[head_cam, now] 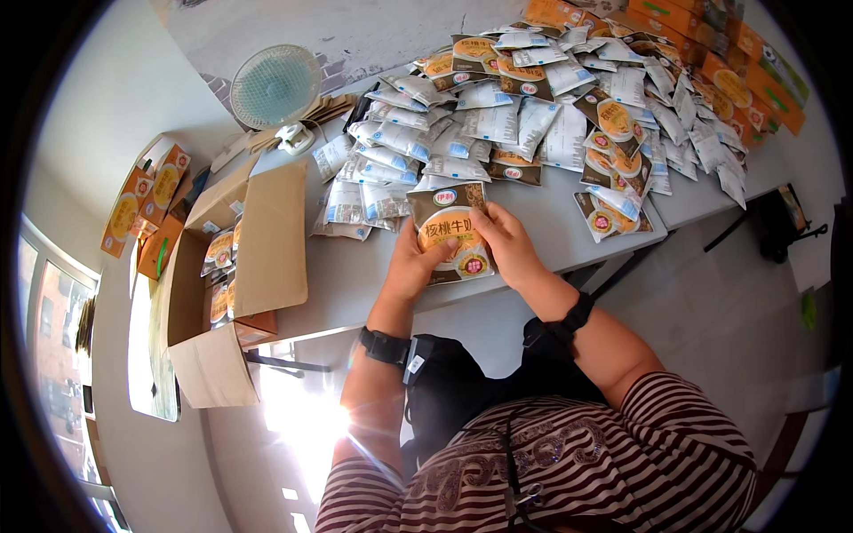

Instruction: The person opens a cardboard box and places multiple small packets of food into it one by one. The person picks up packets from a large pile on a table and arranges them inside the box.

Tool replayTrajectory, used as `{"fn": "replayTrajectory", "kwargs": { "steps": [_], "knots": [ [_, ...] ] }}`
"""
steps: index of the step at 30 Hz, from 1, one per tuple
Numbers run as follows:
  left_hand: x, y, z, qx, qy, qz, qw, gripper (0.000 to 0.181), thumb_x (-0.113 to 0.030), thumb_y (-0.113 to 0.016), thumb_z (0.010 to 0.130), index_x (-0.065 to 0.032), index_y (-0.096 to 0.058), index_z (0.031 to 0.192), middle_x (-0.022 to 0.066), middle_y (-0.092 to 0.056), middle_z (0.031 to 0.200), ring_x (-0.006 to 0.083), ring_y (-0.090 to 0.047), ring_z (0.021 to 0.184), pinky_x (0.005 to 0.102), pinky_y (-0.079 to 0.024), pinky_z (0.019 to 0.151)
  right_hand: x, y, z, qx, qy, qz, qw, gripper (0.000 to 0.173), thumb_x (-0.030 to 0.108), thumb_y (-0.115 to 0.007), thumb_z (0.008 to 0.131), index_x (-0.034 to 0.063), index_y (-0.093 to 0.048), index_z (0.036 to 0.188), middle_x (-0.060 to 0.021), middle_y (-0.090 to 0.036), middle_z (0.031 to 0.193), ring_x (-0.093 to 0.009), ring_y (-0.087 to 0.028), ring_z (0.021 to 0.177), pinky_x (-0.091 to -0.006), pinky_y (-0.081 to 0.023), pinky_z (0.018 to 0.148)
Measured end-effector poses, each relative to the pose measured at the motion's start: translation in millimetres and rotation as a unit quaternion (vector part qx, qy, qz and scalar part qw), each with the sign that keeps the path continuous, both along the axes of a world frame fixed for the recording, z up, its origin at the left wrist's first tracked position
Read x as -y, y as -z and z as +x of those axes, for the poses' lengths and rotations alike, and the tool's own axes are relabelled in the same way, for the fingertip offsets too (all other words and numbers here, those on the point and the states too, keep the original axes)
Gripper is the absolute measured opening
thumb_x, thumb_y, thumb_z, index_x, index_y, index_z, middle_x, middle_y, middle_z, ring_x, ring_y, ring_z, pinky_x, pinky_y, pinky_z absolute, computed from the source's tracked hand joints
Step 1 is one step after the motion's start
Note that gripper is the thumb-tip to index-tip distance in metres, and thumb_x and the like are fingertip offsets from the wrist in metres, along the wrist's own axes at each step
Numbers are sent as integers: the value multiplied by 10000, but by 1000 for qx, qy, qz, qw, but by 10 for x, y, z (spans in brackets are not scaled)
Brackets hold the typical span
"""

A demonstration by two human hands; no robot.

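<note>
A brown and orange printed food packet (445, 230) is held up over the table's front edge, its printed front facing me. My left hand (414, 258) grips its left side, thumb lying across the front. On the right side, my right hand (504, 241) holds the upper part with its thumb on the face. Just beyond lies a large heap of similar packets (490, 123), most showing their white backs. A smaller cluster of packets (616, 206) lies face up to the right. On the left, an open cardboard box (271, 240) contains several packets (220, 253).
A round fan (276, 86) stands behind the box. Orange printed cartons (156, 193) are stacked at the left, and more orange cartons (733, 80) at the far right. The box's front flap (214, 370) hangs past the grey table's edge (640, 233). A window (60, 346) is at far left.
</note>
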State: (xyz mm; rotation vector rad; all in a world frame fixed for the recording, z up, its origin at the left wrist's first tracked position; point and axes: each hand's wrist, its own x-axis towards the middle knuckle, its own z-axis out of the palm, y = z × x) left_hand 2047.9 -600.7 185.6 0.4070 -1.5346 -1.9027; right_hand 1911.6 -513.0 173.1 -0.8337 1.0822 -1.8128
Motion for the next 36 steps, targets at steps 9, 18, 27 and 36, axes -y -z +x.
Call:
{"fn": "replayTrajectory", "kwargs": {
  "steps": [9,18,27,36],
  "knots": [
    [-1,-42,-5,-45,-97,-6,994,322,-112,-628,847,4,-475,1106,83,-616,985,145,-610,843,272,-507,719,-20,88,22,-204,-16,36,978,340,305,-594,890,-19,-535,976,-44,-575,810,-72,-526,710,-225,-445,610],
    [215,86,48,-89,-184,119,972,271,-244,-532,916,23,-575,938,99,-636,868,162,-629,706,274,-521,622,-59,60,66,-231,-50,3,972,363,309,-622,869,-28,-546,982,-53,-591,765,-79,-526,662,-244,-450,592],
    [211,25,51,-83,-226,141,960,313,-270,-480,933,26,-579,931,90,-630,853,148,-610,706,263,-494,622,-104,-78,81,-209,-102,75,970,440,353,-625,858,-38,-523,1031,-74,-617,759,-94,-587,633,-236,-467,522],
    [247,51,60,-103,-144,159,971,350,-311,-465,953,20,-536,1042,111,-624,948,181,-631,793,288,-522,696,-116,-68,89,-194,-119,78,971,445,332,-620,863,-29,-493,1091,-77,-618,816,-93,-570,581,-218,-466,500]
  ]
}}
